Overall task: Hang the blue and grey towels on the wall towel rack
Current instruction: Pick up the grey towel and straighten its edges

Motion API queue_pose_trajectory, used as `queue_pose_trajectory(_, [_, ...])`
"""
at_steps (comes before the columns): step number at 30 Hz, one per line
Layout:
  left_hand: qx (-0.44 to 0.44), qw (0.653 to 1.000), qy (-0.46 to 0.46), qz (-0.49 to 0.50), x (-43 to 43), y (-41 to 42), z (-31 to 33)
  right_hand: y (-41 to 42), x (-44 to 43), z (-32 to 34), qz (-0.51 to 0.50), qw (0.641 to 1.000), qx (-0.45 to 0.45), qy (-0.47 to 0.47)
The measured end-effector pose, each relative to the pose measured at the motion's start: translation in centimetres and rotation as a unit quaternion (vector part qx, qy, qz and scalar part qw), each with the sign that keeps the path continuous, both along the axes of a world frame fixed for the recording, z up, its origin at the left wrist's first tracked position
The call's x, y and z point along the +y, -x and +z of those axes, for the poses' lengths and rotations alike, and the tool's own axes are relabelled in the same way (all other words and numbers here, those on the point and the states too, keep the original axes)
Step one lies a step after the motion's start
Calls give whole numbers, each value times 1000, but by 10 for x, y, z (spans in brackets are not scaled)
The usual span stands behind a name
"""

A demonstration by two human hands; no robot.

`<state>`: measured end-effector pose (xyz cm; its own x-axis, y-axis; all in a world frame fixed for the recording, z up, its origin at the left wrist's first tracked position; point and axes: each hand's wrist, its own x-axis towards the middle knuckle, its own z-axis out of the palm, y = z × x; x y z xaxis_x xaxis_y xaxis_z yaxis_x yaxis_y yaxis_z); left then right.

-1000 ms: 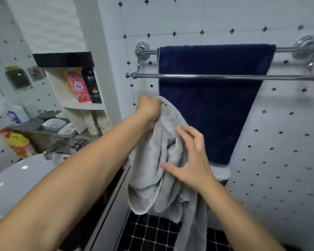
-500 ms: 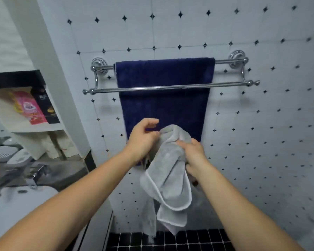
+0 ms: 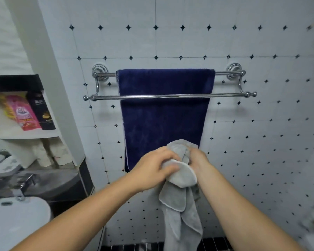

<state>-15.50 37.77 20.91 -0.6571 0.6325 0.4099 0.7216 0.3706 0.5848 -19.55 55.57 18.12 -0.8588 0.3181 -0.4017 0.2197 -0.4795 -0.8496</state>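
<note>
Gripping the bunched grey towel (image 3: 178, 196), left hand (image 3: 152, 169) and right hand (image 3: 198, 160) held it low in front of the blue towel (image 3: 163, 115), which draped the far bar of the wall towel rack (image 3: 228, 95). Cloth judged soft, light, limp; best pinched at two hem corners to spread.

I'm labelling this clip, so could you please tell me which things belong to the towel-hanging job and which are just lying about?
Part of the job: grey towel, gripped by the left hand and right hand; blue towel, draped over the towel rack.

Lying about: pink packet and black packet on the shelf; sink; tap.
</note>
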Motion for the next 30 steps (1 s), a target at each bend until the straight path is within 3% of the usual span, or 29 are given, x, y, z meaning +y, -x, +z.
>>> queue_pose_trajectory(2, [-54,993,-95,34,15,9,16,-10,-6,5,20,1000,12,-10])
queue_pose_trajectory(4, [-129,965,-208,95,25,25,39,-18,-9,9,36,999,28,-3])
queue_pose_trajectory(6, [-161,940,-265,142,28,44,64,-27,-9,14,84,993,57,-64])
queue_pose_trajectory(11, [-146,958,-240,52,32,61,111,-49,-6,49,161,930,228,-239])
queue_pose_trajectory(16, [-93,988,-126,12,32,63,135,-44,-4,80,135,905,290,-281])
queue_pose_trajectory(19, [-42,986,-153,50,27,65,143,-37,-1,93,74,906,294,-294])
queue_pose_trajectory(22, [-9,977,-201,75,22,70,157,-26,4,104,36,885,280,-371])
queue_pose_trajectory(25, [5,967,-238,90,19,73,170,-23,-3,96,81,874,270,-395])
queue_pose_trajectory(30, [19,936,-309,170,10,81,192,-33,-17,42,183,898,221,-333])
